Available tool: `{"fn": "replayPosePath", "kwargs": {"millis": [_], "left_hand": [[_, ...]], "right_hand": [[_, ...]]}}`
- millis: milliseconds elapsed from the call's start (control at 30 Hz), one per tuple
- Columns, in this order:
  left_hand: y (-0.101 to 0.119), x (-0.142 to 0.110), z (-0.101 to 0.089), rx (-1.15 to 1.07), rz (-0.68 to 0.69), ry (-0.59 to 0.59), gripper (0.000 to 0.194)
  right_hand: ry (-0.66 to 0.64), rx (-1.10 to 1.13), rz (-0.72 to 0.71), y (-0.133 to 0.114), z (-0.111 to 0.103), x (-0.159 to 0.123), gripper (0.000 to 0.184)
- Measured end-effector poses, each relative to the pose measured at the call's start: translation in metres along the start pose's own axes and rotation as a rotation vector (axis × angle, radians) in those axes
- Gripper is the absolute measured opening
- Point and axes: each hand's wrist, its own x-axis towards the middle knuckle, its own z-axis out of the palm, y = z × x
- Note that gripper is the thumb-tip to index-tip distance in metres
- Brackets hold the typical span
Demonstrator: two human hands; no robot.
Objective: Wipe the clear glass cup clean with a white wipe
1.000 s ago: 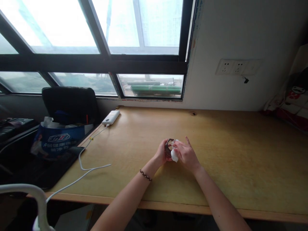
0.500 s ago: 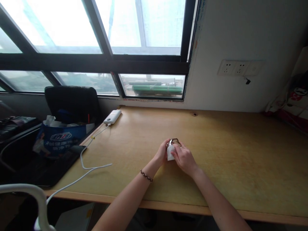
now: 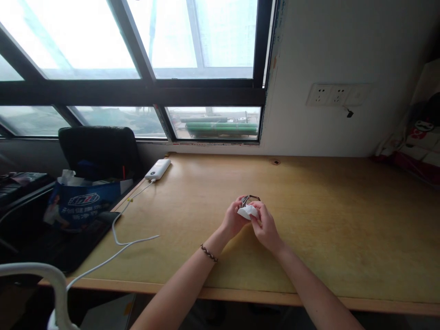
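Note:
My left hand (image 3: pixel 233 217) is closed around a pair of glasses (image 3: pixel 253 198) with a thin dark frame, held just above the wooden table. One angular rim sticks up beyond my fingers; the rest of the frame is hidden. In my right hand (image 3: pixel 266 228), thumb and fingers pinch a white tissue (image 3: pixel 246 211) against the near side of the glasses. Both hands are close together, and the tissue spans the gap between them.
On the table (image 3: pixel 326 229), a white power bank (image 3: pixel 158 169) lies at the far left with a white cable (image 3: pixel 118 238) trailing to the front edge. A blue bag (image 3: pixel 84 199) stands on a black chair (image 3: pixel 99 146) at left. A white curved tube (image 3: pixel 41 270) is near.
The tissue has gone from hanging down to being bunched and spread sideways across the glasses. My right fingers have shifted on it. The view has turned slightly right.

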Motion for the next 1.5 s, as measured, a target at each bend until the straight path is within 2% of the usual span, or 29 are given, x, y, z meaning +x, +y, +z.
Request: {"fn": "replayPosePath", "kwargs": {"millis": [133,300,467,633,733,867,1033,1267,1500], "left_hand": [[0.002,-0.002,0.003,-0.034,-0.013,-0.050,0.028],[0.001,-0.002,0.005,-0.086,0.026,-0.042,0.030],[0.005,-0.002,0.006,-0.071,0.046,-0.024,0.036],[0.010,-0.005,0.009,0.051,0.073,0.008,0.049],[0.007,-0.005,0.009,0.095,0.092,0.005,0.046],[0.000,-0.001,0.003,0.105,0.113,-0.001,0.039],[-0.002,0.002,0.000,0.075,0.143,0.044,0.034],[-0.007,0.003,-0.001,0.050,0.097,0.044,0.034],[-0.005,0.005,-0.003,0.017,0.051,0.034,0.038]], "right_hand": [[0.083,0.045,-0.035,0.002,0.003,-0.001,0.021],[0.130,-0.002,-0.081,0.001,0.006,-0.002,0.022],[-0.017,-0.075,-0.158,-0.005,0.001,-0.005,0.023],[-0.090,-0.279,-0.213,-0.006,-0.006,-0.003,0.020],[-0.095,-0.499,-0.240,-0.003,-0.005,0.000,0.015],[-0.044,-0.701,-0.208,-0.001,0.002,0.001,0.023],[-0.070,-0.653,-0.246,0.001,0.008,0.001,0.035],[-0.142,-0.475,-0.321,0.001,0.002,0.001,0.040],[-0.157,-0.387,-0.253,-0.005,-0.003,0.003,0.028]]}}
